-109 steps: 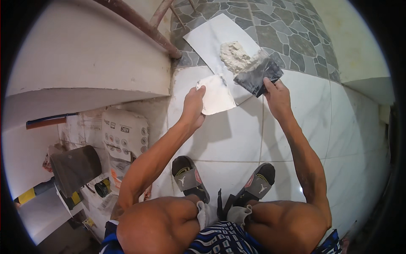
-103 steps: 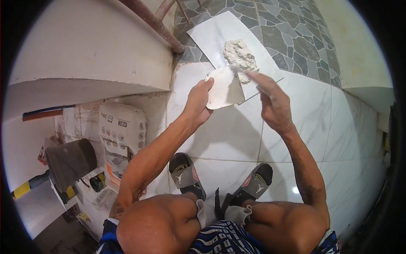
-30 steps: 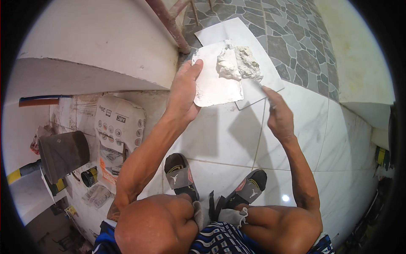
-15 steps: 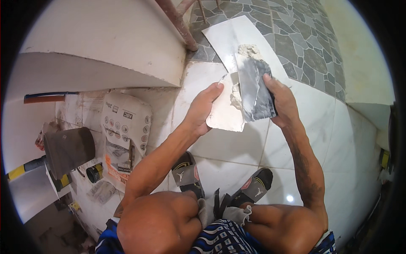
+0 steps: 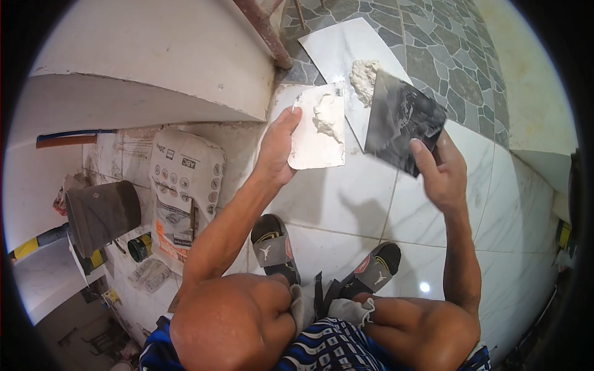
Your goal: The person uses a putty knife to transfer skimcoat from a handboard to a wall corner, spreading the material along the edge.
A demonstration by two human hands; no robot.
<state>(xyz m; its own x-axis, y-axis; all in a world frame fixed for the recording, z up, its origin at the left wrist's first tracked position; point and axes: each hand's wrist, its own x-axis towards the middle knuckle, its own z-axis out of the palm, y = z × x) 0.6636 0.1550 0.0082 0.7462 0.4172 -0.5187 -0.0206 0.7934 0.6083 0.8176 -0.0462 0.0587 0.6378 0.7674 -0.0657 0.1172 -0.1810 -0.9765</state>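
Observation:
My left hand (image 5: 275, 151) grips a thin white scraper plate (image 5: 304, 151) by its left edge, fingers beneath and thumb on top. A lump of off-white paste (image 5: 327, 120) clings to that plate's right half. In my right hand (image 5: 444, 172) is a square black scraper plate (image 5: 405, 120), held at its lower right side and smeared with white residue. The two plates are apart. Beyond them a white marbled tile (image 5: 337, 46) lies on the floor, bearing a rough mound of paste (image 5: 365, 77). The black plate covers part of the tile from view.
To the left lie a printed paper bag (image 5: 182, 164), a grey bucket (image 5: 105, 213) on its side and a small dark green container (image 5: 140, 248). A white ledge (image 5: 154, 55) and a reddish metal pipe (image 5: 263, 28) bound the far left. Stone-patterned flooring (image 5: 464, 77) spreads at far right.
The two plates have moved apart from touching. My left hand shifted left and slightly farther with the white plate; my right hand went right, turning the black plate.

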